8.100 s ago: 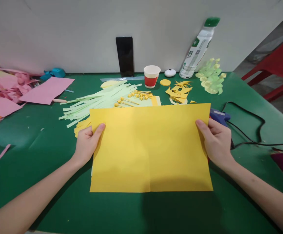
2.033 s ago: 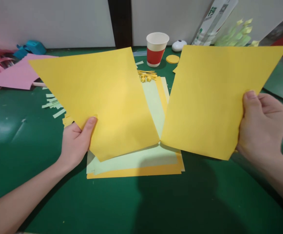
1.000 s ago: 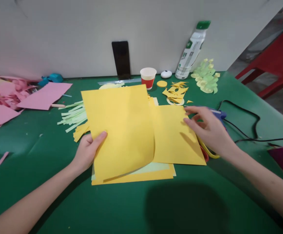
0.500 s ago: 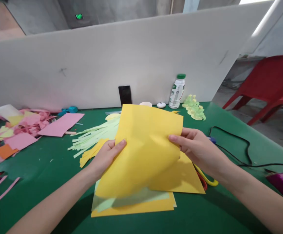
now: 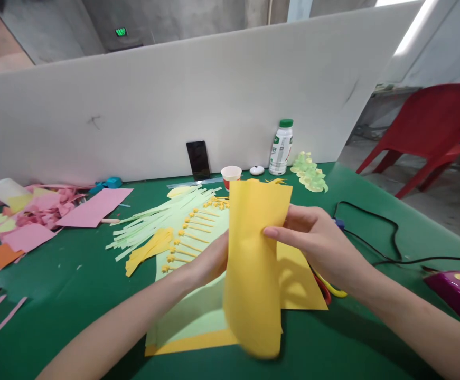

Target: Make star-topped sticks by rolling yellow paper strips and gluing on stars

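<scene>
A yellow sheet of paper is held upright in front of me, bent over lengthwise so that it looks narrow, its lower end curled and blurred. My right hand pinches its right edge, thumb on the front face. On the left, my left hand reaches behind the sheet; its fingers are hidden there, holding the turned-back side. Beneath lie a pale green sheet and more yellow paper. A row of thin yellow stems with small flower-like tips rests beyond my left hand.
Pale green fringed strips, a yellow paper bundle and pink scraps lie leftward. A phone, paper cup and bottle stand near the white partition. Scissors, a black cable and a purple tool are rightward.
The yellow sheet has gone from spread wide to bent over and narrow. My left hand has moved right and behind it, uncovering the yellow stems and the cup.
</scene>
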Demonstrator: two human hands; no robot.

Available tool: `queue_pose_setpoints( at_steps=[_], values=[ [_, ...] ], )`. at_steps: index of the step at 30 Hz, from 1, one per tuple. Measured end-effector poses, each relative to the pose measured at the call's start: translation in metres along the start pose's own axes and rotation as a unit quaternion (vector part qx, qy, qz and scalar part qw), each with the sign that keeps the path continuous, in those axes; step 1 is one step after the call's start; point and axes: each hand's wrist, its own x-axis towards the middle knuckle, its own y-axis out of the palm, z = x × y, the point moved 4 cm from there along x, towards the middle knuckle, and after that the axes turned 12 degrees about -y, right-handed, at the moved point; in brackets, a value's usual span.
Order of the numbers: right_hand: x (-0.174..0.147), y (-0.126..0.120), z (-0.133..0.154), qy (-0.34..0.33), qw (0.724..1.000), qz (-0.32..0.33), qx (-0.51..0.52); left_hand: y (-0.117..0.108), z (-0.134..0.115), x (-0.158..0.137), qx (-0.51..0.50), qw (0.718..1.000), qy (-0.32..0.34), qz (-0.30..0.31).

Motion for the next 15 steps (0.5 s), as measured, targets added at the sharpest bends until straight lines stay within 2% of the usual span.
queue_pose_setpoints(
  at_steps=[3, 6, 9, 11, 15],
  values=[
    [0.0, -0.003, 0.009, -0.033, 0.996, -0.033, -0.079, -0.005, -0.002, -0.004, -0.03, 0.993, 0.069, 0.087],
    [-0.002, -0.002, 0.008, -0.015, 0.998, -0.024, -0.06, -0.013, 0.0, -0.006, -0.023, 0.982, 0.133, 0.134],
    [-0.004, -0.003, 0.007, 0.003, 1.0, -0.012, -0.022, -0.019, 0.002, -0.004, -0.012, 0.98, 0.141, 0.136],
    [-0.004, -0.008, 0.01, -0.008, 0.999, -0.021, -0.044, -0.024, -0.002, -0.003, -0.022, 0.98, 0.149, 0.131],
    [-0.005, -0.019, 0.024, -0.046, 0.989, -0.064, -0.128, -0.04, -0.008, -0.006, -0.062, 0.992, 0.107, 0.034]
  ],
)
